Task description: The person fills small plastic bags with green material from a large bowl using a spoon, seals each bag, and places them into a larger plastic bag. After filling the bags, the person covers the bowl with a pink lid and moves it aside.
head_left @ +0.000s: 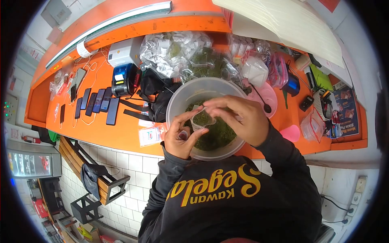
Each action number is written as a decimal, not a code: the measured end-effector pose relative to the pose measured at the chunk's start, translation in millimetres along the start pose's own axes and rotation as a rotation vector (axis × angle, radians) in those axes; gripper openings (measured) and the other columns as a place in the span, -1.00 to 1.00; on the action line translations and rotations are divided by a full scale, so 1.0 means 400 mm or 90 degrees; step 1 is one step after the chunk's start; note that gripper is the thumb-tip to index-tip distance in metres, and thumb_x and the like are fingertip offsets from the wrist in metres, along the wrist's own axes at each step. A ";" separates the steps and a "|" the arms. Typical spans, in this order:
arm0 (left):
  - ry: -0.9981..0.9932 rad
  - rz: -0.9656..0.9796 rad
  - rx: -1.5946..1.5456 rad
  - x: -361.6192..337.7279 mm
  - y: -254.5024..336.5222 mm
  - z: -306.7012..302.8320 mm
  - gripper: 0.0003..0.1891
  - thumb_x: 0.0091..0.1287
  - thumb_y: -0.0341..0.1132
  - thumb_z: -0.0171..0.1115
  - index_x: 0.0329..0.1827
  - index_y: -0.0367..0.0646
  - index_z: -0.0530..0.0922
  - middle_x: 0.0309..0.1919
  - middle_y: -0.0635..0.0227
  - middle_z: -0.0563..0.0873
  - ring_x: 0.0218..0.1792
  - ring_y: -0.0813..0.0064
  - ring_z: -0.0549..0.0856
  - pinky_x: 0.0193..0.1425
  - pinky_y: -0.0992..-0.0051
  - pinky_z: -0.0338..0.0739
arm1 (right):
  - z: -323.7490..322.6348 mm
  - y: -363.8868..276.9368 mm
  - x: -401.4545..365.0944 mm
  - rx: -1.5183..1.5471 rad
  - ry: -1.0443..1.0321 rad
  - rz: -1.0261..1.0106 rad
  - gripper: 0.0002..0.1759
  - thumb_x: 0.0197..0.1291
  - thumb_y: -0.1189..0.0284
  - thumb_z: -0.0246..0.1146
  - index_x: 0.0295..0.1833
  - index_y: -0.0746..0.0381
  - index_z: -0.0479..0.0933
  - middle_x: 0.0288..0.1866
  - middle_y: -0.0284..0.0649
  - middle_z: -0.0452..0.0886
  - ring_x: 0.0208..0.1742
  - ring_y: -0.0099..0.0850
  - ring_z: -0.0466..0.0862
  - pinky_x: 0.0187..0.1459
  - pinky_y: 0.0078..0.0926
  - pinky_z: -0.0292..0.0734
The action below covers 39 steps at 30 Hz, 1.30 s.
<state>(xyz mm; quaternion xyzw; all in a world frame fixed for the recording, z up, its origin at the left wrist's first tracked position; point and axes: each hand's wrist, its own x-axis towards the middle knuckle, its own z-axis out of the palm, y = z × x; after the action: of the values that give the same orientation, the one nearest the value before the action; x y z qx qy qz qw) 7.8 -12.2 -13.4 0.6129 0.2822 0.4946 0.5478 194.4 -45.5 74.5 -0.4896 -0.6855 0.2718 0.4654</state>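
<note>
Two hands on one small clear bag (201,118), held right over the bowl (175,101). From my feed: left hand (181,137) is curled, thumb & fingers pinching the bag's lower-left edge. Right hand (242,118) comes in from the other side, fingertips nipped on the top edge, and the bag's mouth looks open between them. Bag seems to hold a bit of green stuff (hard to be sure thru the plastic).

Bowl is a clear plastic tub, partly covered by the hands, w/ dry green herb (221,135) in the bottom. It sits at the near edge of the orange counter (121,133), just in front of the person's chest.

Just left of the bowl, a flat packet (149,135) lies on the counter. Behind the bowl there's a black pouch (159,94), then a heap of clear packs (178,50) w/ more green inside. Further left, a printer (125,79) and a row of phones (96,103) on cables. Right of the bowl, a pink plate (270,99) w/ a spoon (263,103), & a pink cup (292,133) near the counter edge.
</note>
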 end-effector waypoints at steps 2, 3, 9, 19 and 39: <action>-0.003 -0.022 -0.024 -0.001 0.020 -0.001 -0.51 0.11 -0.64 0.39 0.11 -0.27 0.44 0.19 0.14 0.61 -0.22 0.83 0.58 -0.47 0.82 0.27 | -0.003 0.002 0.017 -0.055 0.015 -0.050 -0.80 0.26 0.55 0.23 -0.02 0.28 0.60 -0.16 -0.16 0.69 -0.15 -0.41 0.72 -0.14 -0.50 0.58; -0.003 -0.046 -0.050 -0.001 0.028 -0.002 -0.50 0.11 -0.64 0.38 0.14 -0.28 0.44 0.20 0.13 0.60 -0.17 0.76 0.61 -0.43 0.83 0.31 | -0.005 0.003 0.025 -0.109 0.027 -0.100 -0.83 0.27 0.54 0.22 -0.04 0.28 0.60 -0.17 -0.18 0.69 -0.16 -0.44 0.71 -0.15 -0.52 0.58; 0.021 0.043 0.042 0.007 0.013 -0.043 -0.78 0.29 -0.48 0.29 -0.01 -0.30 0.64 -0.02 0.16 0.70 -0.10 0.49 0.66 -0.12 0.63 0.49 | -0.003 0.015 0.027 -0.071 -0.067 0.026 -0.91 0.28 0.53 0.22 -0.14 0.30 0.58 -0.19 -0.22 0.66 -0.18 -0.49 0.69 -0.20 -0.53 0.59; 0.131 0.021 0.052 0.013 0.042 -0.047 -0.87 0.32 -0.43 0.29 -0.17 -0.31 0.69 -0.25 0.25 0.73 -0.29 0.59 0.62 -0.23 0.62 0.45 | 0.001 0.040 0.013 0.061 -0.146 0.110 -0.85 0.25 0.52 0.27 -0.10 0.33 0.53 -0.21 -0.26 0.56 -0.23 -0.56 0.63 -0.24 -0.59 0.70; -0.010 0.035 0.238 -0.020 0.081 -0.020 -0.90 0.22 -0.58 0.31 -0.23 -0.30 0.62 -0.43 0.31 0.69 -0.51 0.69 0.61 -0.46 0.73 0.40 | 0.039 0.017 -0.029 -0.011 -0.123 0.011 -0.90 0.21 0.52 0.27 -0.22 0.29 0.50 -0.31 -0.18 0.54 -0.34 -0.33 0.63 -0.39 -0.43 0.50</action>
<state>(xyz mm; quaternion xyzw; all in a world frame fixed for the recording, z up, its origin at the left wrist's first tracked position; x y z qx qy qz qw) -8.6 -24.0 14.2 0.7155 0.3482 0.4437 0.4124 184.3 -52.3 58.1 -0.4712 -0.7252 0.3159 0.3903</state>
